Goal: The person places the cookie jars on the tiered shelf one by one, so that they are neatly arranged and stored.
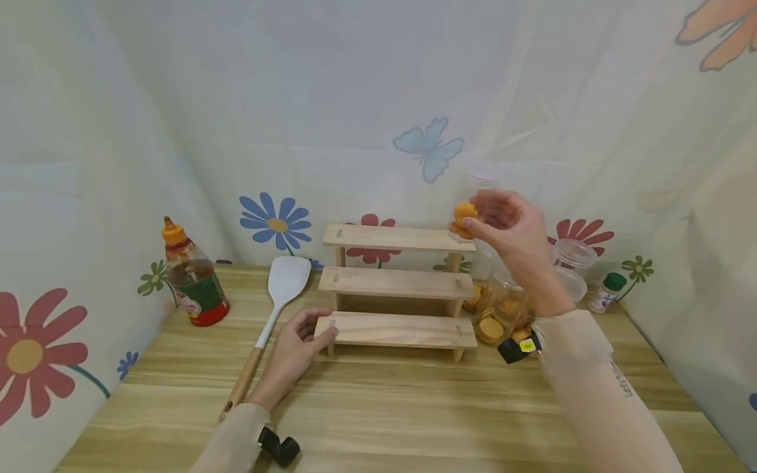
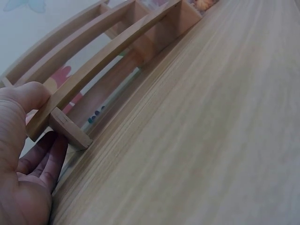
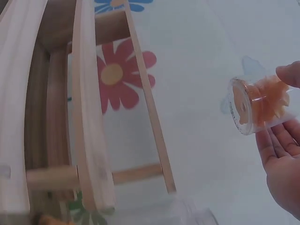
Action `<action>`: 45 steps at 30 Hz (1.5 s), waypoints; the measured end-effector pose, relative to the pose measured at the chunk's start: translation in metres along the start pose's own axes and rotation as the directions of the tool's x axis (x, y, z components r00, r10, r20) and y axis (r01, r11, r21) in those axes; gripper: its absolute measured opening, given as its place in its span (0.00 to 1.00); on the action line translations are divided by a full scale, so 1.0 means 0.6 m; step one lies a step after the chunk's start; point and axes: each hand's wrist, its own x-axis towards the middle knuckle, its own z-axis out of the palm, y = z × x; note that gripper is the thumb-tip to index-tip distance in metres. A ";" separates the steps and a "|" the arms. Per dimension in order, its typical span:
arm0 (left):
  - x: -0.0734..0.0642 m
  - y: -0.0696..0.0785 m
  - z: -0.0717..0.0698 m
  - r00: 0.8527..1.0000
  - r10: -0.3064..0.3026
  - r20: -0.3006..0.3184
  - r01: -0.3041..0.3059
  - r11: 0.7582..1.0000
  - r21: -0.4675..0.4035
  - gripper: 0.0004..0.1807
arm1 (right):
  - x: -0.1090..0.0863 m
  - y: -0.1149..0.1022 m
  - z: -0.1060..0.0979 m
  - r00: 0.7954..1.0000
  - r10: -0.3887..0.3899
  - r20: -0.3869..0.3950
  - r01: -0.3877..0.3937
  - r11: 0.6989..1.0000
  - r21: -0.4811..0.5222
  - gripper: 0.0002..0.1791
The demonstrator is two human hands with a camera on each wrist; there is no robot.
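Observation:
A three-tier wooden step rack [image 1: 396,326] stands at the middle of the table. My left hand [image 1: 298,345] grips the left end of its lowest shelf; in the left wrist view the thumb lies on the board [image 2: 101,63] and the fingers are beside the leg. My right hand [image 1: 513,230] holds a clear jar [image 3: 260,104] with orange snack pieces inside, up by the right end of the top shelf. In the right wrist view the jar's base points toward the rack and it looks apart from the shelves.
Right of the rack stand several clear jars [image 1: 503,299], some with orange snacks and round crackers, and a green-capped shaker [image 1: 607,292]. On the left are a red sauce bottle [image 1: 198,289] and a white spatula [image 1: 288,279]. A flowered cloth [image 1: 355,151] hangs behind the table.

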 end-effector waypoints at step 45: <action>0.004 -0.010 -0.002 1.000 0.027 -0.001 -0.027 0.999 -0.035 0.24 | 0.089 0.083 0.318 0.969 0.171 0.175 -0.145 0.977 -0.155 0.30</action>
